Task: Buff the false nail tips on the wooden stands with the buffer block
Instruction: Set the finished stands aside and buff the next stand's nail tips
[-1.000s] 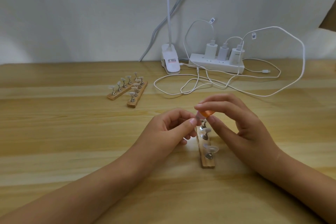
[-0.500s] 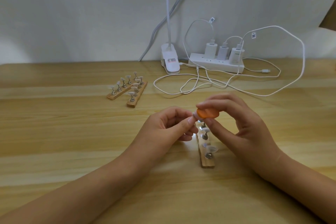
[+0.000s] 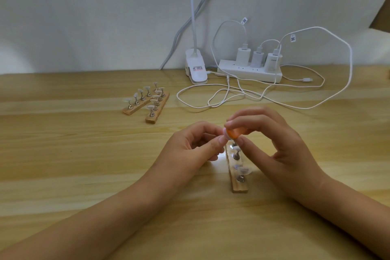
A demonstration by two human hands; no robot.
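1. Nail tips (image 3: 244,170) stand on metal pegs along the near stand (image 3: 239,187). It is a wooden strip lying lengthwise on the bench (image 3: 84,154) just below the centre of the frame, between the two hands.
2. Left hand (image 3: 196,148): its grip is closed, with thumb and forefinger pinching the far-end tip (image 3: 224,132) of that stand (whether they hold the tip itself or the peg under it is too small to tell).
3. Right hand (image 3: 274,143): its grip is clamped on the orange buffer block (image 3: 235,133), thumb below and fingertips above. The block's left end touches the pinched tip at the centre of the frame.
4. The step in hand appears to be buffing the tip at the upper end of the near stand. Neither hand touches the few tips lower on the same strip. They probably remain to be done, though no surface finish can be read at this size.
5. Two other stands (image 3: 153,120) lie side by side in the upper left of the frame, well apart from the hands, each carrying a row of tips. Whether those are finished or waiting cannot be told.
6. A white power strip (image 3: 251,70) with looping cables (image 3: 228,99) and a clip lamp (image 3: 195,69) sit at the bench's back edge, in the upper right of the frame.
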